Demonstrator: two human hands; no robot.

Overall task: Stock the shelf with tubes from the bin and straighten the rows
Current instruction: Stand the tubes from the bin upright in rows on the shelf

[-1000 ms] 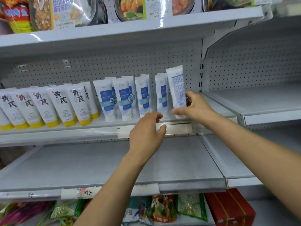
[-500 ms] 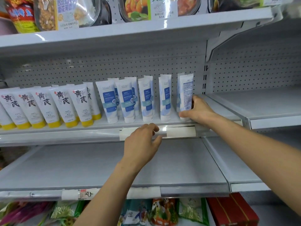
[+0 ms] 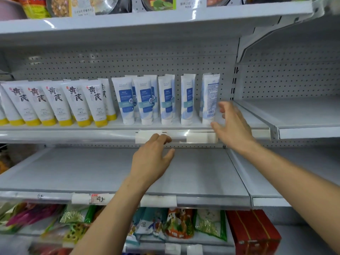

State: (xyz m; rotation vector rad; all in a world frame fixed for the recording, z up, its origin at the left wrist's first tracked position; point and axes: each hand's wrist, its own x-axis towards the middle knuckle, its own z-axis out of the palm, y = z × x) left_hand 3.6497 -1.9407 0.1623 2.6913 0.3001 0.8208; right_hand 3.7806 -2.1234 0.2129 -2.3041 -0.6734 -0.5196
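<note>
Since earlier, our right hand [image 3: 233, 124] had let go of the end tube [image 3: 210, 96], grip released beside it; our left hand [image 3: 152, 159] hovered with an empty, slack grip. That tube stood rightmost on the shelf [image 3: 73, 134], back label outward; we judged it needed turning.

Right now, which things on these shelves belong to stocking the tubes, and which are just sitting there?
Job: blue-label tubes, end tube turned barcode-out, yellow-capped tubes, middle shelf, right hand, left hand.
Just there: snack packets below, red box, meal bowls on top.
</note>
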